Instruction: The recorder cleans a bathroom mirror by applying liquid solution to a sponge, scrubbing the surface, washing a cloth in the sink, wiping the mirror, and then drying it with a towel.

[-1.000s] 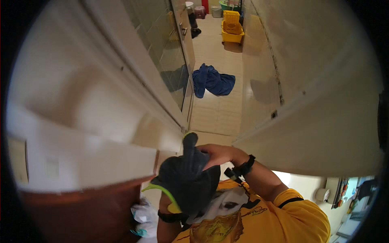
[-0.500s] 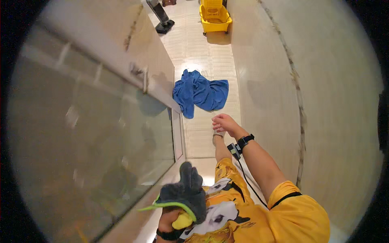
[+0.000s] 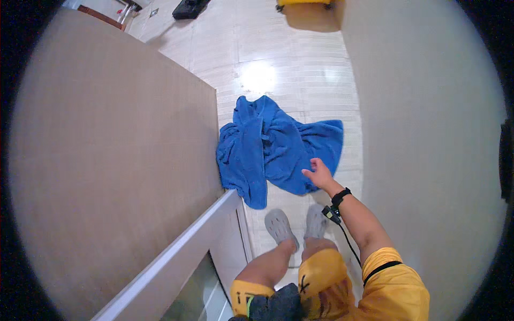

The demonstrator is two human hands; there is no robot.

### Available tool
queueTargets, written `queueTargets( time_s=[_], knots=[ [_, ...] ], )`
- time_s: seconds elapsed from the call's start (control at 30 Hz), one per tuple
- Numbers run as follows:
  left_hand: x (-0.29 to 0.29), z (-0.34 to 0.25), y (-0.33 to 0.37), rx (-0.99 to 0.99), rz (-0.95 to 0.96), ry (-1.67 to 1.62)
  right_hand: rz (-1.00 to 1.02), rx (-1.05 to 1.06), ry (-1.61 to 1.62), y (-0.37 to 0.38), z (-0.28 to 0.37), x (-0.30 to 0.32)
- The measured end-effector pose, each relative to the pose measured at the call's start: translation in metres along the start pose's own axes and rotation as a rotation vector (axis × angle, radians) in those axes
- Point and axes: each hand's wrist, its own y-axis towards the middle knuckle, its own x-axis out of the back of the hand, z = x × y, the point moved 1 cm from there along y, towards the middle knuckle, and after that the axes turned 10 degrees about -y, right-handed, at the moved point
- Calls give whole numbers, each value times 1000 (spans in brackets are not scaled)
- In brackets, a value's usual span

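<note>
A crumpled blue towel point(image 3: 284, 150) lies spread over the floor tiles in front of my feet. My right hand point(image 3: 319, 174) hangs over the towel's near right part, fingers loosely bent and apart, holding nothing; whether it touches the fabric I cannot tell. A wristband point(image 3: 340, 198) with a small cabled device is on that wrist. At the lower edge, before my lap, is a dark grey cloth point(image 3: 278, 305) with a bright green border. My left hand is hidden there, but the half-second-old view shows it gripping this cloth.
To the left stands an open white-framed door point(image 3: 222, 214) beside a beige wall point(image 3: 123, 123). A pale wall point(image 3: 423, 123) runs along my right. Ahead are a black floor tool's base point(image 3: 190, 8) and a yellow wheeled bucket point(image 3: 305, 2). My grey clogs point(image 3: 279, 227) stand near the towel.
I have come closer to the towel, and my right hand is now over it. The grey cloth has dropped toward the lower edge, and the bucket has nearly left the top of the view.
</note>
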Motion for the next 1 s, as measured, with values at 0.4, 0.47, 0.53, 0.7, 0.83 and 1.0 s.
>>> queueTargets(
  time_s=[0.4, 0.47, 0.53, 0.7, 0.83, 1.0],
  knots=[
    [-58, -59, -57, 54, 103, -74, 569, 576, 614, -116, 160, 86],
    [-67, -75, -99, 44, 223, -148, 613, 965, 434, -235, 237, 203],
    [-82, -94, -142, 99, 396, -259, 844, 1194, 454, -336, 272, 276],
    [-192, -166, -291, -12, 661, 80, 1177, 1262, 49, -533, 330, 356],
    [-230, -194, -389, -338, 865, 264, 1006, 1363, -25, -597, 358, 439],
    [-224, -217, -441, -476, 911, 236, 498, 1477, 236, -568, 342, 565]
  ],
)
